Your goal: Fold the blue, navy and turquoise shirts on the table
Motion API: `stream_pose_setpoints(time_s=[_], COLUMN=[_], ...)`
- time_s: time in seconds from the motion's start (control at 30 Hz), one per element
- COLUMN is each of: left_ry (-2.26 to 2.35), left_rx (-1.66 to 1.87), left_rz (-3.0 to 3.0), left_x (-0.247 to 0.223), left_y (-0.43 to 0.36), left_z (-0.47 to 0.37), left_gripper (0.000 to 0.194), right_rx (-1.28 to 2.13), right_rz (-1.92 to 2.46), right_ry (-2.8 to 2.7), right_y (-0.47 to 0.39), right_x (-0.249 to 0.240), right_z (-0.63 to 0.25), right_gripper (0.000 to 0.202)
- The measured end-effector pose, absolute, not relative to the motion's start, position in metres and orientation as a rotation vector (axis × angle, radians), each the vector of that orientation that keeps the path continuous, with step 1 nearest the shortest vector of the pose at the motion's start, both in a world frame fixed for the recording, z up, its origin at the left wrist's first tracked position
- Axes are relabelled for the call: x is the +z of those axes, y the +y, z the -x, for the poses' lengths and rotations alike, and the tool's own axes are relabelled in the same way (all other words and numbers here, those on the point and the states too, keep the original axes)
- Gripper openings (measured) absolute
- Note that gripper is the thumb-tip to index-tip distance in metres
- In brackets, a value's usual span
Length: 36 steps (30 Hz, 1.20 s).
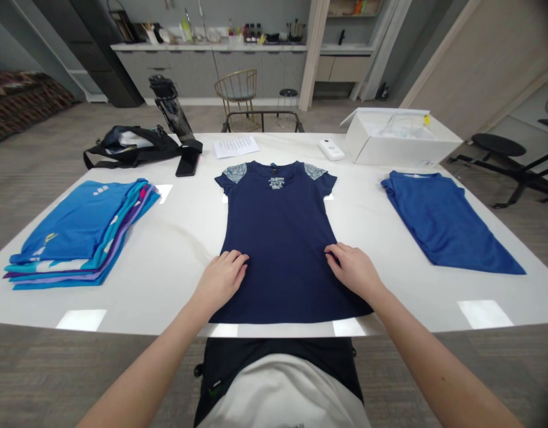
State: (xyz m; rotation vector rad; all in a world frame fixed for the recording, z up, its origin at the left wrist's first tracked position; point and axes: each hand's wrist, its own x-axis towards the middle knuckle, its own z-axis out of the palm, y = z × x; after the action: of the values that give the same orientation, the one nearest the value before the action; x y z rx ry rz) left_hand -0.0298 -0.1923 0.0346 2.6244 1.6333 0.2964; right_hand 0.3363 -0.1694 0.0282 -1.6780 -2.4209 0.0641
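Note:
A navy blue T-shirt (278,244) lies spread flat in front of me, its neckline away from me and its hem near the table's front edge. Pale patterned patches mark its shoulders, and a light print sits below the collar. At the shirt's left side, the fingers of my left hand (223,278) are curled together on the fabric. My right hand (355,268) pinches at the opposite side edge, about level with the left. The fabric between the fingertips is mostly hidden.
On the white table (180,238), a stack of folded shirts (78,223) lies left and a folded blue garment (447,223) right. Farther back are a black bag (131,145), bottle (173,113), phone (187,161), paper (236,147), small white device (331,150) and white box (399,145).

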Motion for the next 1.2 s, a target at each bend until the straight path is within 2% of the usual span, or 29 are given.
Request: stream_pose_setpoints(time_s=[0.1,0.27,0.43,0.6,0.73,0.87,1.03,1.2], left_ry=[1.634,1.698,2.103,2.202,2.200,2.111,2.178,2.217], left_rx=[0.192,0.275,0.344,0.250,0.244,0.292,0.286,0.342], left_rz=[-2.633,-2.585,-2.407,-2.319,-2.306,-2.385,-2.250,-2.242], left_x=[0.038,0.045,0.036,0.018,0.003,-0.013,-0.023,-0.009], left_y=[-0.165,-0.076,0.034,0.111,0.139,0.153,0.174,0.183], left_z=[0.025,0.017,0.029,0.047,0.051,0.052,0.057,0.044], left_gripper=[0.030,0.030,0.036,0.040,0.043,0.052,0.064,0.056], right_rx=[0.084,0.234,0.160,0.079,0.043,0.009,-0.050,-0.081], right_rz=[1.751,1.745,1.929,2.177,2.244,2.200,2.177,2.204], right_ry=[-2.376,-2.199,-2.045,-1.934,-1.912,-1.979,-1.933,-1.869], right_y=[-0.143,-0.054,0.056,0.126,0.155,0.174,0.190,0.191], right_x=[0.037,0.042,0.030,0.015,0.005,-0.001,-0.005,-0.004], right_z=[-0.334,-0.327,-0.338,-0.345,-0.346,-0.348,-0.349,-0.359], right_gripper=[0.023,0.024,0.027,0.039,0.038,0.032,0.034,0.038])
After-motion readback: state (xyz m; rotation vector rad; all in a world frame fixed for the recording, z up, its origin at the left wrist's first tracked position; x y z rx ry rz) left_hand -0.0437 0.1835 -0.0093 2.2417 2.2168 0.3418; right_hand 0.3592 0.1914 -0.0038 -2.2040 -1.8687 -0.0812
